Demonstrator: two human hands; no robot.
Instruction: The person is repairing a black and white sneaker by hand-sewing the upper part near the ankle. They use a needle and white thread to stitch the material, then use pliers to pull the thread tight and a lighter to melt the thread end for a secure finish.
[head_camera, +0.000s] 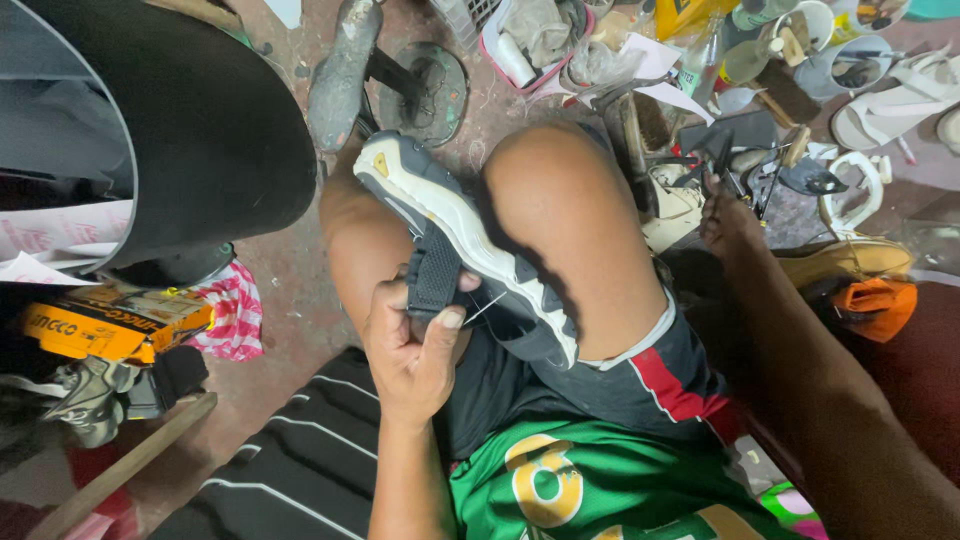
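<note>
A grey shoe with a thick white sole (462, 232) lies sole-up between my bare knees. My left hand (412, 348) grips its black strap (434, 272) and pinches it against the upper; a thin thread or needle sticks out beside my thumb. Far out to the right, my right hand (728, 218) reaches into a heap of small tools on the floor, with its fingers down among dark metal pieces. Whether it holds one I cannot tell.
A big black curved sheet (200, 130) stands at the left above a yellow tool box (95, 325). An iron shoe last stand (400, 85) sits ahead of my knees. White sandals (890, 100), containers and a pink basket (530, 40) crowd the floor at the top right.
</note>
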